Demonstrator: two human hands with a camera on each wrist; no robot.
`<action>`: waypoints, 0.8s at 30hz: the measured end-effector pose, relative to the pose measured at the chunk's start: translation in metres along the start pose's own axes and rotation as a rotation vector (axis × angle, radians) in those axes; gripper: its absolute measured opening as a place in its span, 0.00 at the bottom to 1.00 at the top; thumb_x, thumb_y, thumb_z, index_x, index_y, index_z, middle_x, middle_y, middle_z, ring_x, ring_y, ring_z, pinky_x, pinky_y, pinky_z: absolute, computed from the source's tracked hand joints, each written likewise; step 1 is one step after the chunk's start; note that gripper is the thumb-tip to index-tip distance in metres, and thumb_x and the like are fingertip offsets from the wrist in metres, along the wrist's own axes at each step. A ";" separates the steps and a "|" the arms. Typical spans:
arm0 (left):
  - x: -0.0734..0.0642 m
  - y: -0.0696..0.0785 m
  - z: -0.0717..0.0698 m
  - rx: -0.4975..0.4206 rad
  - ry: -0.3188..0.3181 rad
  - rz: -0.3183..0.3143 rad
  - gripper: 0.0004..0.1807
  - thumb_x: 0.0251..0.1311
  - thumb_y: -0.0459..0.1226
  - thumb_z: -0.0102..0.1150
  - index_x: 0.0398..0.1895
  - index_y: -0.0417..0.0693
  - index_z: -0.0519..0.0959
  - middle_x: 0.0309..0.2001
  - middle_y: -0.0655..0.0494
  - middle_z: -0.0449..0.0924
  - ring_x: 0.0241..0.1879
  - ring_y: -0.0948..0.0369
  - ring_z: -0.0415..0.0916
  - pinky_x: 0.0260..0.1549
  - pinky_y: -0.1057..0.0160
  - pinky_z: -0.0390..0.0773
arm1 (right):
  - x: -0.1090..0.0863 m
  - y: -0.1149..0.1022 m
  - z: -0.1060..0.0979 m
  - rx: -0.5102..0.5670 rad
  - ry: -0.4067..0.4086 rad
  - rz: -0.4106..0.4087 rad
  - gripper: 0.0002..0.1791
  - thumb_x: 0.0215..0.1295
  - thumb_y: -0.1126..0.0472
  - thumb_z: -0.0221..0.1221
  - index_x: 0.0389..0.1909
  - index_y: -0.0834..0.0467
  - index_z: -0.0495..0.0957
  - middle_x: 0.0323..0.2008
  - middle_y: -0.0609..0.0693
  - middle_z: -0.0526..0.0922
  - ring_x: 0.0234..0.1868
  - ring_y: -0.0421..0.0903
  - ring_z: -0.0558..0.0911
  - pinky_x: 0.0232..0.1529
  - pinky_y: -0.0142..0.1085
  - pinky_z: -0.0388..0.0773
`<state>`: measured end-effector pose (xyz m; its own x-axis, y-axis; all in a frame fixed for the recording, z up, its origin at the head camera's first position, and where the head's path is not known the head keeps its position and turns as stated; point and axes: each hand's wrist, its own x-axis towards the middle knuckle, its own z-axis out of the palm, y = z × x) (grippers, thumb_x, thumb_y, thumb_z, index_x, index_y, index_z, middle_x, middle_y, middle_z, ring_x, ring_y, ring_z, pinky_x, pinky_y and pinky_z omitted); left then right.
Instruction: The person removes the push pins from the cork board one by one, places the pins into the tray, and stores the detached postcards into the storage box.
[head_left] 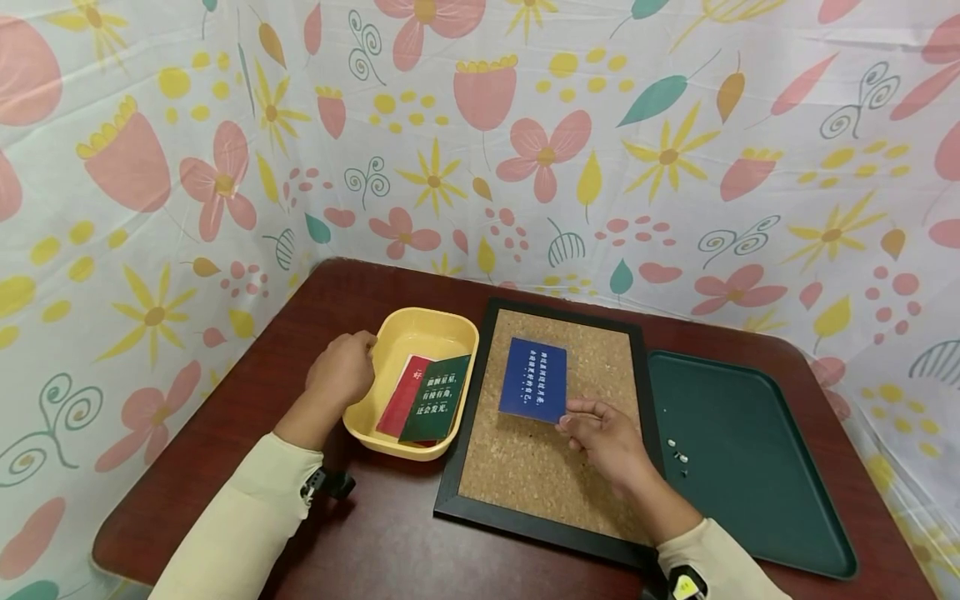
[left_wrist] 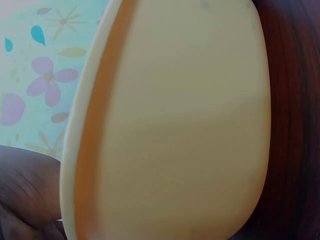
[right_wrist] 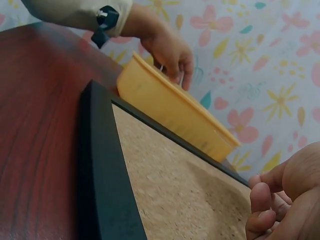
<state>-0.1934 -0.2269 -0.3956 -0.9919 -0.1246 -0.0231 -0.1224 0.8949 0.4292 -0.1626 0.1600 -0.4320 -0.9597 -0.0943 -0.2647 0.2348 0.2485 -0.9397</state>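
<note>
In the head view, my right hand point(head_left: 606, 439) pinches a blue card point(head_left: 534, 379) with white writing by its lower right corner. The card is above the cork board point(head_left: 555, 483). The right wrist view shows that hand point(right_wrist: 287, 200) with its fingers bent; the card is out of sight there. At the left side of a yellow plastic basin point(head_left: 408, 321), my left hand point(head_left: 341, 371) holds the rim with curled fingers, its fingertips partly hidden. Inside the basin, a green card point(head_left: 437, 398) with white writing overlaps a red card point(head_left: 397, 398).
The cork board has a black frame point(head_left: 540, 533). To its right lies a dark green tray point(head_left: 757, 467) bearing several small shiny pieces point(head_left: 678, 455). All of it rests on a reddish-brown table point(head_left: 360, 533), with flower-patterned cloth point(head_left: 540, 208) behind and at the sides.
</note>
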 end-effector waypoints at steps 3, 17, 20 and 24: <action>0.001 -0.001 -0.001 -0.023 0.005 -0.001 0.19 0.75 0.35 0.49 0.65 0.43 0.77 0.56 0.41 0.80 0.47 0.46 0.80 0.42 0.45 0.80 | -0.001 -0.001 0.003 0.009 -0.007 -0.004 0.21 0.74 0.63 0.59 0.63 0.65 0.72 0.42 0.56 0.87 0.30 0.41 0.79 0.24 0.31 0.69; 0.005 -0.003 -0.002 -0.086 -0.013 0.006 0.18 0.75 0.32 0.49 0.63 0.38 0.76 0.56 0.40 0.81 0.53 0.44 0.79 0.48 0.45 0.79 | -0.010 -0.010 0.019 0.053 -0.036 -0.009 0.18 0.73 0.67 0.58 0.61 0.65 0.73 0.43 0.62 0.86 0.30 0.43 0.78 0.27 0.32 0.70; 0.006 -0.003 -0.004 -0.090 -0.022 0.006 0.18 0.75 0.32 0.49 0.63 0.38 0.76 0.56 0.40 0.81 0.53 0.43 0.79 0.48 0.45 0.78 | -0.011 -0.012 0.022 0.055 -0.038 -0.004 0.18 0.73 0.67 0.59 0.61 0.65 0.73 0.43 0.62 0.86 0.31 0.43 0.77 0.27 0.32 0.71; 0.006 -0.002 -0.005 -0.092 -0.031 0.002 0.18 0.75 0.32 0.48 0.64 0.38 0.75 0.57 0.40 0.81 0.53 0.44 0.79 0.48 0.46 0.78 | -0.013 -0.014 0.026 0.068 -0.039 -0.006 0.18 0.72 0.67 0.59 0.60 0.65 0.74 0.44 0.63 0.86 0.32 0.45 0.78 0.30 0.33 0.74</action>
<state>-0.1989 -0.2314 -0.3925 -0.9929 -0.1082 -0.0500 -0.1185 0.8518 0.5103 -0.1497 0.1326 -0.4216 -0.9548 -0.1331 -0.2656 0.2398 0.1823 -0.9535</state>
